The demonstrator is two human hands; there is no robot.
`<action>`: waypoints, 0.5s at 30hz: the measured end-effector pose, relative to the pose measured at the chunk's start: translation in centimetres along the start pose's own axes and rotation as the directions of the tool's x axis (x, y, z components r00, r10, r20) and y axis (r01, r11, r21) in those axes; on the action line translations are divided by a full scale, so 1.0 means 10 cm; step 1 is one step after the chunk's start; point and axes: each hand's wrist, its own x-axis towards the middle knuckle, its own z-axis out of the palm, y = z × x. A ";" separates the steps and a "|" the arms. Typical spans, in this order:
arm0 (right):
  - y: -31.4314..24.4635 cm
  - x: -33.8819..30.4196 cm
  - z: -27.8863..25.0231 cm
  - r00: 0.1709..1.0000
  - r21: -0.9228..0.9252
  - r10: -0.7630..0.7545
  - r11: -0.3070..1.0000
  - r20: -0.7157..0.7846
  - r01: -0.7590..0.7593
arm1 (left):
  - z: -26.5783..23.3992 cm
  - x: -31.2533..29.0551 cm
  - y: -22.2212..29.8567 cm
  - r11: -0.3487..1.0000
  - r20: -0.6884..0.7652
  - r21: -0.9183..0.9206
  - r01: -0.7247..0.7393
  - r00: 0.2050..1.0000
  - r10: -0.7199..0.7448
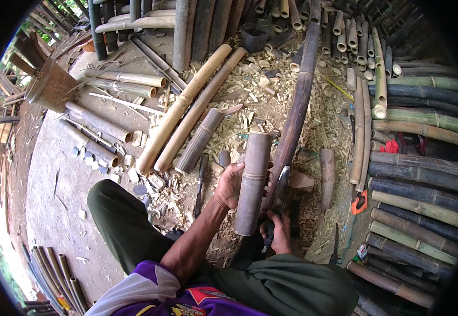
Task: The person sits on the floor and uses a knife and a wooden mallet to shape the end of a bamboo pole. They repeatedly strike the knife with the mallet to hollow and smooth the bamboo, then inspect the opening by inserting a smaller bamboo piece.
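Observation:
My left hand (230,185) is wrapped round a short, thick dark-brown bamboo section (253,181), which stands nearly upright in the view with a node ring across its middle. To the right of it, my right hand (279,233) grips the dark handle of a large knife (281,187). The blade points away from me, beside the bamboo section; whether the two touch I cannot tell. A long dark bamboo pole (303,89) runs from the far side down to near the knife tip. Another knife-like tool (201,181) lies on the ground left of my left hand.
Wood chips (263,87) and offcuts cover the ground ahead. Cut bamboo lengths (184,108) lie at left centre, near a brown bucket (52,84). Bamboo poles (418,200) are stacked along the right, beside an orange-handled saw (359,203).

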 end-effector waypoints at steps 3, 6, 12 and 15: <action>0.00 0.01 0.01 1.000 -0.008 0.003 1.000 -0.003 -0.003 | -0.02 0.01 0.00 0.994 0.096 -0.106 0.023 0.995 -0.013; 0.01 0.02 -0.01 1.000 -0.009 0.013 1.000 -0.004 -0.013 | 0.01 0.01 0.01 0.998 0.043 -0.053 -0.016 0.999 0.018; 0.05 0.05 -0.04 0.999 -0.019 0.029 0.999 -0.043 -0.030 | 0.35 0.08 0.07 0.645 -0.269 0.762 -0.065 0.873 0.406; 0.03 0.04 -0.03 0.995 -0.050 0.059 0.997 -0.076 -0.063 | 0.34 0.10 0.05 0.288 -0.294 0.947 0.145 0.754 0.587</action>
